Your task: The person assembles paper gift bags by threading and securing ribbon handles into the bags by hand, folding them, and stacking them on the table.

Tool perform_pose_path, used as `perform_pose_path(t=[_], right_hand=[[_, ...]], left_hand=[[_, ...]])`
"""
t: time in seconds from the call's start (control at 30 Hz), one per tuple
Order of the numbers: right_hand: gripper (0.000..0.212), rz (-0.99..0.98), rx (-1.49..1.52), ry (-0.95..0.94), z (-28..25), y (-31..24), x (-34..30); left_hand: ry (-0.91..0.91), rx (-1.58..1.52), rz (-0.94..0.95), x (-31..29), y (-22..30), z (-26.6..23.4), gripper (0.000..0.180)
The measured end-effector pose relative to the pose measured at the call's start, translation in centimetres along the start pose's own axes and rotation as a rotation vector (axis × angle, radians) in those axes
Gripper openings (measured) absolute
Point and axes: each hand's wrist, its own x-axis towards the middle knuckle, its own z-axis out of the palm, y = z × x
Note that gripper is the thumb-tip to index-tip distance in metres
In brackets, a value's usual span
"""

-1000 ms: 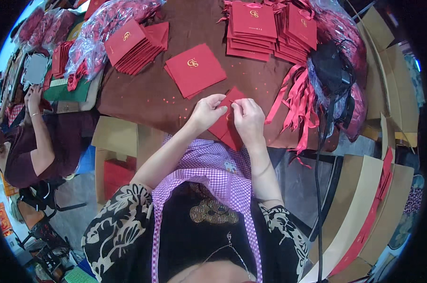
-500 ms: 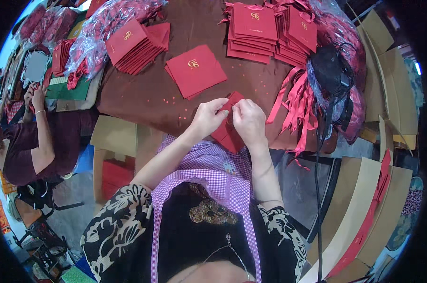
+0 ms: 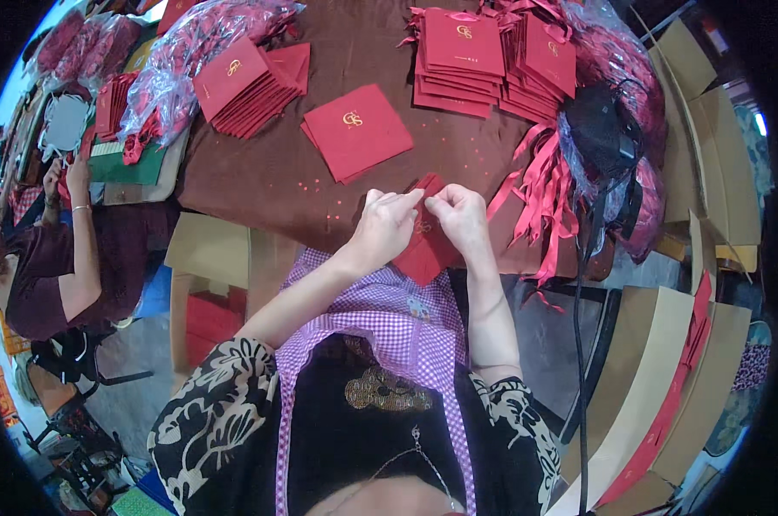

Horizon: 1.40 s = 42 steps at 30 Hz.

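Note:
My left hand (image 3: 384, 227) and my right hand (image 3: 460, 215) are both closed at the upper edge of a flat red paper bag (image 3: 428, 251) with a gold print. The bag is tilted at the table's near edge, its lower end above my lap. My fingertips pinch close together near its top; whether a ribbon is between them I cannot make out. Just beyond lie a few flat red bags (image 3: 357, 132), loosely stacked. Right of my right hand, a bunch of pinkish-red ribbons (image 3: 545, 199) hangs over the table edge.
Stacks of red bags stand at far left (image 3: 238, 86) and far right (image 3: 459, 56) on the brown-covered table (image 3: 355, 39). Plastic-wrapped bundles (image 3: 196, 56) flank them. A black cable (image 3: 581, 344) hangs down right of me. Cardboard boxes (image 3: 207, 249) stand on both sides. Another person (image 3: 79, 249) works at left.
My left hand has turned and shifted slightly down, and my right hand has moved a little down too. More of the bag's front shows between them. The other person's hands have moved slightly.

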Motion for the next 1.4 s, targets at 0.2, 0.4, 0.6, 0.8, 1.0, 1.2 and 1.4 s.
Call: perform_pose_path(t=[0.2, 0.4, 0.6, 0.8, 1.0, 1.2, 1.4], right_hand=[[0.014, -0.542, -0.427, 0.276, 1.6, 0.3, -1.1], [0.013, -0.550, -0.398, 0.291, 1.9, 0.4, -1.3], [0.019, -0.090, -0.003, 0.045, 0.9, 0.7, -0.2], [0.017, -0.129, -0.026, -0.022, -0.3, -0.5, -0.9], [0.018, -0.118, -0.095, -0.072, -0.9, -1.2, -1.4], [0.018, -0.260, -0.330, -0.072, -1.1, -2.0, -2.6], [0.018, -0.797, -0.472, 0.184, -1.7, -3.3, -2.0]], left_hand=[[-0.022, -0.061, -0.064, 0.2, -0.1, -0.1, 0.035], [-0.052, -0.139, -0.115, 0.2, 0.3, -0.5, 0.036], [-0.070, -0.164, -0.079, 0.5, 0.1, -0.3, 0.036], [-0.374, -0.449, -0.385, 2.1, -1.8, -1.9, 0.029], [-0.354, -0.419, -0.358, 2.3, -1.2, -1.1, 0.024], [-0.300, -0.353, -0.420, 1.1, -1.8, -0.1, 0.019], [-0.268, -0.274, -0.300, 1.1, -0.2, -1.1, 0.019]])
